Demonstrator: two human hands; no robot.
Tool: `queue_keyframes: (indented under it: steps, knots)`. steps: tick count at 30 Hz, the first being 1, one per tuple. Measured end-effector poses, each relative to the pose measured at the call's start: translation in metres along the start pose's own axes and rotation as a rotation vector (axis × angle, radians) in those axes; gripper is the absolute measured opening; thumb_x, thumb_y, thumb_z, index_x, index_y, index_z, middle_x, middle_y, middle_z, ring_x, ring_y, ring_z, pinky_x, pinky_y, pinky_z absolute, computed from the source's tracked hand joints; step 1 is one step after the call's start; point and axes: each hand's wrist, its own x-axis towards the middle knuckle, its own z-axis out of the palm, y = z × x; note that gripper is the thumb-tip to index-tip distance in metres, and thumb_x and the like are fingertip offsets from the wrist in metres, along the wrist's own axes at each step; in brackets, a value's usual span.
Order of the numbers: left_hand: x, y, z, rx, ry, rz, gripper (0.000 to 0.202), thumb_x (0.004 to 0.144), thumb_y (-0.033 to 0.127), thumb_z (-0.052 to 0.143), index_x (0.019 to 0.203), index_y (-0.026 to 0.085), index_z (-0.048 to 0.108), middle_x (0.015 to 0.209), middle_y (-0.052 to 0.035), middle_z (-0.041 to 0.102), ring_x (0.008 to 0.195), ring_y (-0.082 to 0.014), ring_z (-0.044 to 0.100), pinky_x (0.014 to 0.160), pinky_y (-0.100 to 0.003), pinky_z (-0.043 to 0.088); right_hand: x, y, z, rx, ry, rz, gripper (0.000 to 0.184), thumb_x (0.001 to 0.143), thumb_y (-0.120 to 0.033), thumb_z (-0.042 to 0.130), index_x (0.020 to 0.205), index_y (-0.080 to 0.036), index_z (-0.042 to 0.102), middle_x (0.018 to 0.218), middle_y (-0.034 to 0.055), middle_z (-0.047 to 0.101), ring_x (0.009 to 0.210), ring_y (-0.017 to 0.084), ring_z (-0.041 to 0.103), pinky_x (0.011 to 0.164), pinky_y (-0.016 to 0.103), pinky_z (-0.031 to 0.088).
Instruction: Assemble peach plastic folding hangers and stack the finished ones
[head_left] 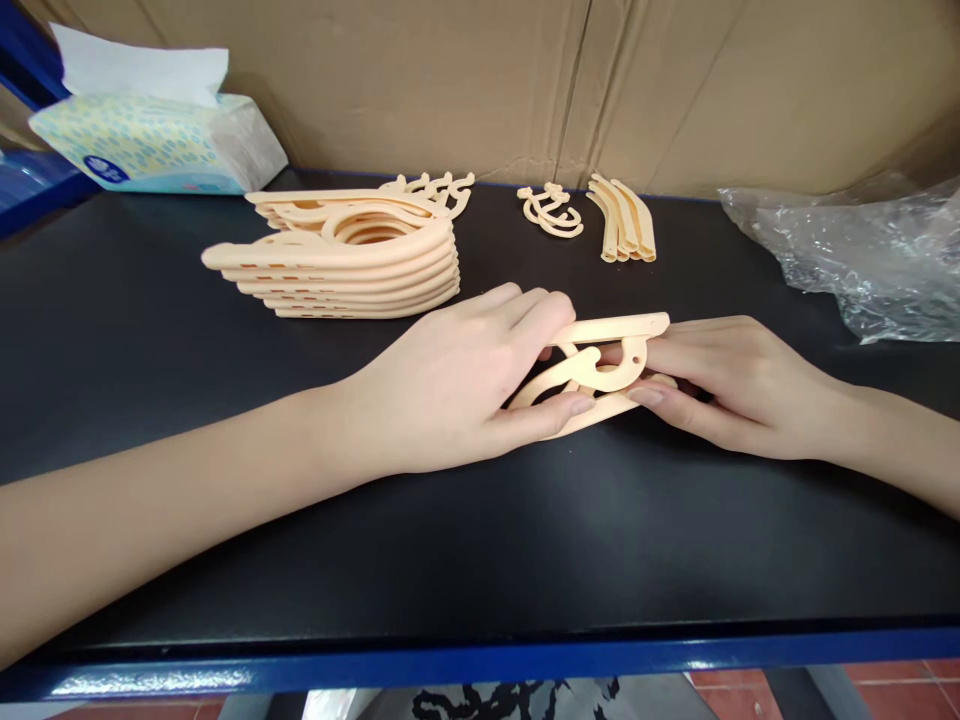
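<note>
Both of the person's hands are on one cream plastic hanger (586,374), which sits between them just right of the middle of the black counter (480,570). Its long axis runs roughly crosswise, from one hand to the other, with the right end angled slightly away from the person. An upper bar (619,329) and a lower bar (600,411) lie along that line, with a curved piece in the gap between them.

The left hand (480,390) is clamped over the left end, its back turned up and its thumb along the near side, hiding much of that end. The right hand (739,385) pinches the right end, thumb tip against the lower bar and fingers on the far side. Neither hand is nearer, since both touch it. Whether the hanger rests on the surface or is lifted off it, I cannot tell.

Beyond the left hand is a stack of hangers (375,270), with small hooks (450,190) behind it. Farther back, near the cardboard (420,90), lie loose hooks (553,213) and, just beside them, a group of curved arms (626,225). A tissue pack (157,145) is at far left, crumpled clear plastic (847,255) at far right.
</note>
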Motion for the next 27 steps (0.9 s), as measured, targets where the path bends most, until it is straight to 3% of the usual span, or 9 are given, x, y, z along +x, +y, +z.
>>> queue_keyframes:
  steps: [21, 27]
  knots:
    - [0.0002, -0.0006, -0.0003, 0.028, 0.008, 0.014, 0.032, 0.096, 0.045, 0.05, 0.101, 0.014, 0.052, 0.088, -0.0047, 0.057, 0.076, -0.0199, 0.054, 0.064, -0.03, 0.037, 0.0007, 0.0016, 0.0011, 0.005, 0.026, -0.015, 0.027, 0.103, -0.027, 0.04, 0.082, -0.017, 0.054, 0.062, -0.0022, 0.05, 0.052, 0.011, 0.046, 0.053, 0.025, 0.035]
    - [0.0005, -0.0014, 0.0021, 0.046, 0.032, 0.027, 0.032, 0.097, 0.046, 0.047, 0.1, 0.015, 0.052, 0.088, -0.005, 0.058, 0.081, -0.0215, 0.057, 0.065, -0.031, 0.039, -0.0032, 0.0031, 0.0022, 0.005, -0.006, -0.009, 0.026, 0.103, -0.028, 0.039, 0.08, -0.02, 0.049, 0.062, -0.0027, 0.048, 0.052, 0.011, 0.044, 0.053, 0.026, 0.034]
